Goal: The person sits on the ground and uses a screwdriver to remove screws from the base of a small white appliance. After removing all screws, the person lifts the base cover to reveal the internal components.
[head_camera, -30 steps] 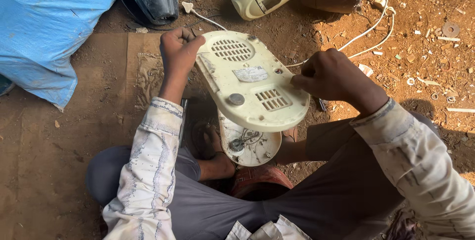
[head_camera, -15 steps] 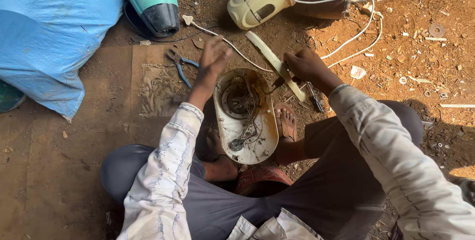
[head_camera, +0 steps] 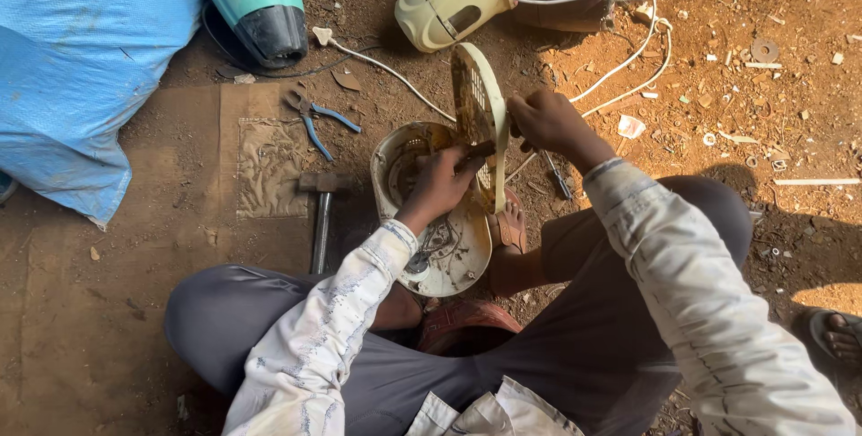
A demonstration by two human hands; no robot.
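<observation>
The cream plastic cover (head_camera: 480, 122) stands on edge, nearly upright, its grilled inner face turned left and its thin rim toward us, lifted clear above the right side of the open housing. That round cream housing (head_camera: 440, 229) lies face-up on the dirt floor, dusty inside, with wiring and metal parts showing in its bowl.

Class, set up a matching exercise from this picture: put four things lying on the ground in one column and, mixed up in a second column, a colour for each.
1 pliers
2 sack
3 hammer
4 cord

a white
b blue handles
c dark metal head
d blue all over

Pairs: 1-b, 2-d, 3-c, 4-a
</observation>
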